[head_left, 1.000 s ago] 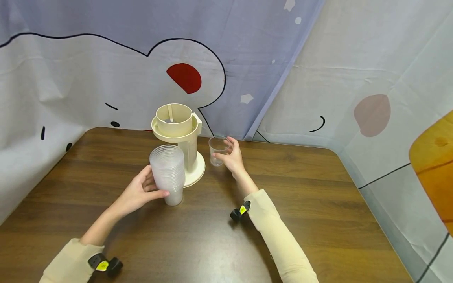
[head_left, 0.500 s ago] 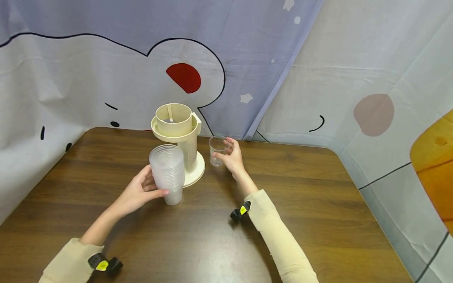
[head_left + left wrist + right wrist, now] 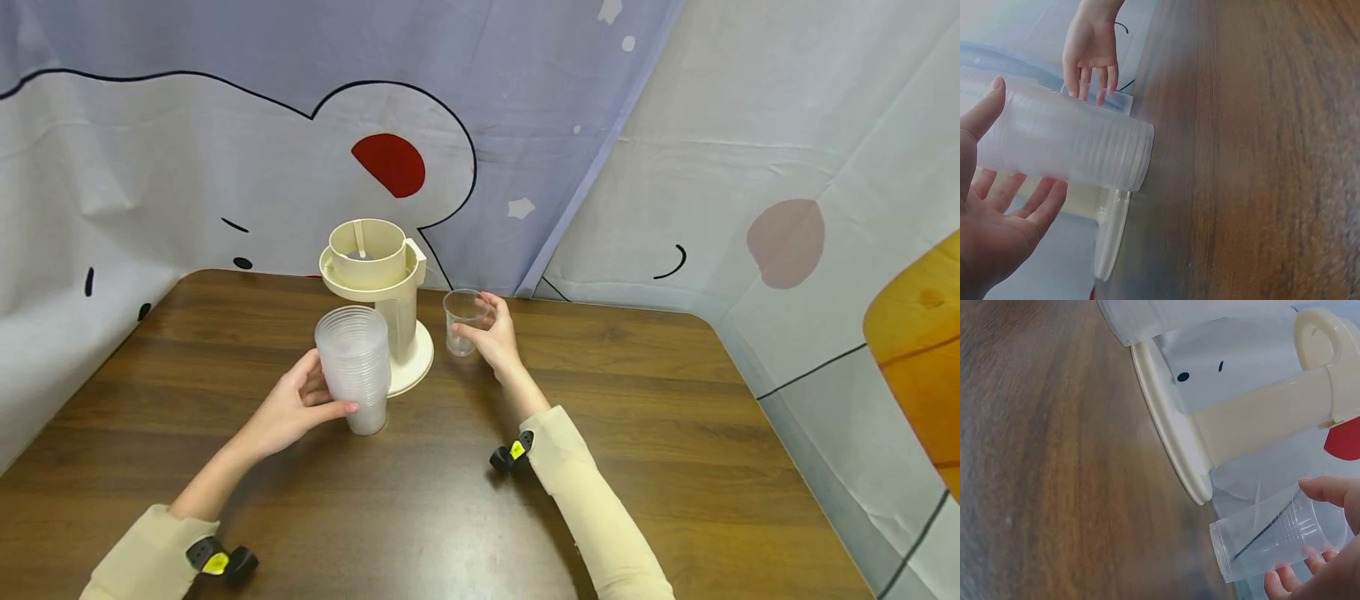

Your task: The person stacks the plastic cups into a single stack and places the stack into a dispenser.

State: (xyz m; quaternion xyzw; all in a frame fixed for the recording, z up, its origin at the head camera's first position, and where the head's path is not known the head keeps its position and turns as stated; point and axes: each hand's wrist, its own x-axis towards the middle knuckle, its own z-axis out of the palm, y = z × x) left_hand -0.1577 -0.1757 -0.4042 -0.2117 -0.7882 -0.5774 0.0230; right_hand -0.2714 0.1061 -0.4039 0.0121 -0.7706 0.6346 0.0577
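Note:
My left hand (image 3: 292, 402) grips a tall stack of frosted plastic cups (image 3: 358, 375), thumb on the near side and fingers behind. The stack is upright and seems to stand on the table. In the left wrist view the cup stack (image 3: 1066, 137) lies between thumb and fingers. My right hand (image 3: 491, 333) holds a single clear plastic cup (image 3: 459, 321) near the table's back edge. Seen from the right wrist, thumb and fingers are around the clear cup (image 3: 1279, 534). Between the hands and farther back stands a cream cup dispenser (image 3: 401, 308), with a round base and an open ring top.
A brown wooden table (image 3: 450, 517) carries everything. A printed curtain (image 3: 225, 167) hangs right behind its back edge and along the right side. The dispenser base (image 3: 416, 367) sits close behind the cup stack.
My right hand and the clear cup have shifted very slightly toward me and to the right. The left hand, the stack and the dispenser stay in place.

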